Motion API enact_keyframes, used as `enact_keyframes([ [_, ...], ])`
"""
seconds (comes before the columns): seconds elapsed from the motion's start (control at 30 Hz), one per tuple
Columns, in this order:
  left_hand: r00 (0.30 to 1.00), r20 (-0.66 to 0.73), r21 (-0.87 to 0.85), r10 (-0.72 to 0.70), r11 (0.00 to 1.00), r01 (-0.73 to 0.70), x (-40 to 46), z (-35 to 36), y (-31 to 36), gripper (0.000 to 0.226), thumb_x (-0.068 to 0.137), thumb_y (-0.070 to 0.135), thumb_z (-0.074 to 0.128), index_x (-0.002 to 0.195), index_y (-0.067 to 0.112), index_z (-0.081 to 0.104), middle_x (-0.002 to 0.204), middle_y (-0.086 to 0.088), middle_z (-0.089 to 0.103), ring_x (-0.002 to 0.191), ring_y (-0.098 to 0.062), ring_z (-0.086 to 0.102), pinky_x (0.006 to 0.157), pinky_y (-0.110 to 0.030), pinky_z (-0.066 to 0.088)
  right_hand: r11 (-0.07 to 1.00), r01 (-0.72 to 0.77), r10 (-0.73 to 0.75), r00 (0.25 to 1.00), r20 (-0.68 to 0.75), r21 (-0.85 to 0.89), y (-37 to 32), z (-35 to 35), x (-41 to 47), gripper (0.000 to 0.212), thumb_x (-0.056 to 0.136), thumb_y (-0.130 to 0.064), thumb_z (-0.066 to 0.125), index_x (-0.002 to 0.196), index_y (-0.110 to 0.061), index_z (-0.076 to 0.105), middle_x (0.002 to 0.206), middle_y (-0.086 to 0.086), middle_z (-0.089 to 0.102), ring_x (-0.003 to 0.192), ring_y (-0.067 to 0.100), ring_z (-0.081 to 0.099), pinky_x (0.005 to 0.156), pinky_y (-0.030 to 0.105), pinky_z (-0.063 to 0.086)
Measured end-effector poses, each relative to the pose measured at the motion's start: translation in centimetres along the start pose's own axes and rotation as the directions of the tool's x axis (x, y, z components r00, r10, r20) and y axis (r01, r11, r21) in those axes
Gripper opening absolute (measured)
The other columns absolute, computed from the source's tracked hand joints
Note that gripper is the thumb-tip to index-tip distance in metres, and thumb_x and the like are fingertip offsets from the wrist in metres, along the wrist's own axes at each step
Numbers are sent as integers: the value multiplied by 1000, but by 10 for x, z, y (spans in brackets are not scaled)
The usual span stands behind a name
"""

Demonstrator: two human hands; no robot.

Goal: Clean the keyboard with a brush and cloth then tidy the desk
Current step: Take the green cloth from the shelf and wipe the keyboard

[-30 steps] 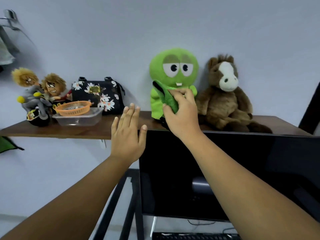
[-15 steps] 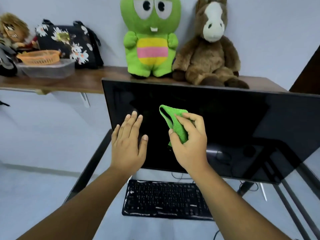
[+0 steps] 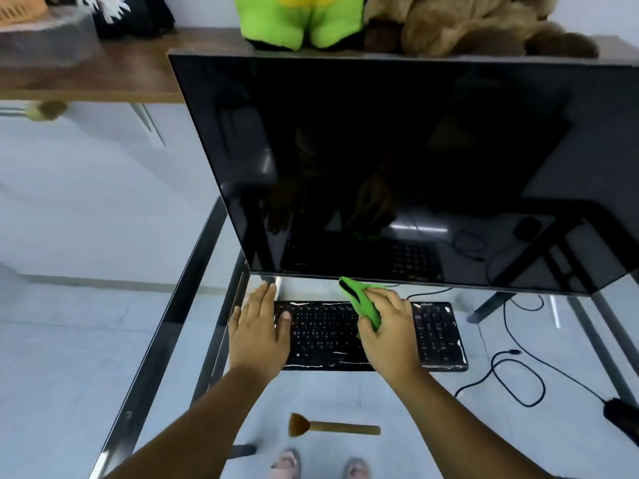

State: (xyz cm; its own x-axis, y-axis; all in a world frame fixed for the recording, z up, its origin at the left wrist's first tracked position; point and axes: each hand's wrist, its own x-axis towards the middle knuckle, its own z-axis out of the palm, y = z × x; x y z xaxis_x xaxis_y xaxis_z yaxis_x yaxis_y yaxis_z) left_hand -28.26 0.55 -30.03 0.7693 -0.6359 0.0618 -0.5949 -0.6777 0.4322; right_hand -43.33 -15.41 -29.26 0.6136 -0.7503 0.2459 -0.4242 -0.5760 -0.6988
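Both hands over the keyboard (image 3: 345, 335), which sits black on a glass desk (image 3: 345, 395) just below the monitor's bottom edge. Right hand (image 3: 389, 331) closed around a bunched green cloth (image 3: 361, 302), cloth poking out toward the far side between thumb and fingers, above the keyboard's middle-right keys; contact with keys can't be told. Left hand (image 3: 259, 328) empty, flat, fingers together and extended, covering the keyboard's left end. Brush (image 3: 332, 426) lies near side of the desk, well apart from the keyboard, bristles pointing left, handle to the right, nothing touching it. Monitor (image 3: 397, 160) dark, big, tilted, reflecting hands and keys. Black cable (image 3: 511, 375) loops at the right of the keyboard. Shelf (image 3: 103, 74) far behind the monitor carries a green plush (image 3: 301, 19) and a brown plush (image 3: 460, 25), both cropped at the top. Feet in slippers visible through the glass at the near edge.
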Motion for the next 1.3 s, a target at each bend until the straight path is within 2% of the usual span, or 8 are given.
enact_keyframes([
  [0.17, 970, 236, 31, -63, 998, 58, -3, 18, -38, 69, 96, 56, 29, 154, 23, 12, 162, 6, 10, 148, -12, 8, 121, -42, 6, 987, -75, 95, 986, 136, -141, 13, 35, 4, 47, 84, -10, 58, 130, -19, 59, 127, -8, 58, 105, 17, 43, 95, 22, 37],
  [0.4, 894, 448, 18, 3, 1000, -13, 2, 26, -71, 120, 62, 90, 42, 153, 26, -1, 162, 9, -1, 148, -9, 0, 121, -40, 2, 958, -138, 186, 967, 177, -251, 15, 64, 10, 46, 85, -12, 55, 131, -19, 58, 127, -6, 59, 105, 23, 43, 98, 37, 45],
  [0.5, 870, 491, 11, 35, 999, -47, 2, 30, -77, 131, 56, 84, 61, 153, 27, -5, 162, 10, -4, 148, -8, -4, 119, -38, 2, 948, -154, 205, 965, 164, -280, 15, 70, 11, 45, 86, -12, 56, 131, -19, 58, 127, -6, 59, 106, 24, 42, 93, 34, 47],
  [0.6, 855, 516, 27, 53, 997, -78, 0, 32, -82, 135, 57, 73, 72, 152, 27, -11, 161, 11, -10, 147, -8, -8, 118, -36, 1, 938, -167, 225, 960, 169, -303, 13, 76, 8, 44, 87, -13, 55, 131, -17, 58, 126, -5, 59, 103, 23, 41, 88, 33, 49],
  [0.83, 842, 533, 48, 83, 991, -128, 2, 33, -86, 131, 64, 64, 75, 151, 27, -16, 160, 10, -14, 148, -11, -9, 119, -36, 2, 921, -173, 256, 944, 208, -349, 8, 90, 13, 44, 89, -13, 53, 133, -16, 56, 131, -5, 55, 108, 24, 40, 91, 33, 47],
  [1.03, 848, 520, 25, 103, 990, -136, -2, 34, -91, 131, 65, 63, 75, 150, 26, -18, 160, 10, -16, 147, -9, -10, 118, -32, 0, 956, 52, 76, 906, 416, -288, -7, 105, 14, 48, 89, -11, 52, 135, -23, 55, 133, -13, 53, 112, 20, 40, 94, 32, 48],
  [1.17, 846, 520, 22, 119, 988, -152, -1, 34, -91, 130, 67, 64, 73, 150, 26, -19, 159, 10, -18, 147, -10, -11, 117, -31, -1, 948, -25, 122, 949, 291, -317, 10, 90, 7, 42, 87, -8, 53, 126, -19, 62, 127, -11, 59, 109, 22, 44, 85, 36, 54],
  [1.3, 847, 517, 30, 122, 986, -161, -1, 34, -92, 130, 67, 65, 72, 150, 26, -19, 159, 10, -17, 147, -10, -11, 117, -31, 1, 919, -123, 226, 943, 245, -375, 5, 100, 27, 40, 91, -11, 48, 129, -17, 59, 128, -2, 59, 110, 26, 41, 94, 34, 47],
])
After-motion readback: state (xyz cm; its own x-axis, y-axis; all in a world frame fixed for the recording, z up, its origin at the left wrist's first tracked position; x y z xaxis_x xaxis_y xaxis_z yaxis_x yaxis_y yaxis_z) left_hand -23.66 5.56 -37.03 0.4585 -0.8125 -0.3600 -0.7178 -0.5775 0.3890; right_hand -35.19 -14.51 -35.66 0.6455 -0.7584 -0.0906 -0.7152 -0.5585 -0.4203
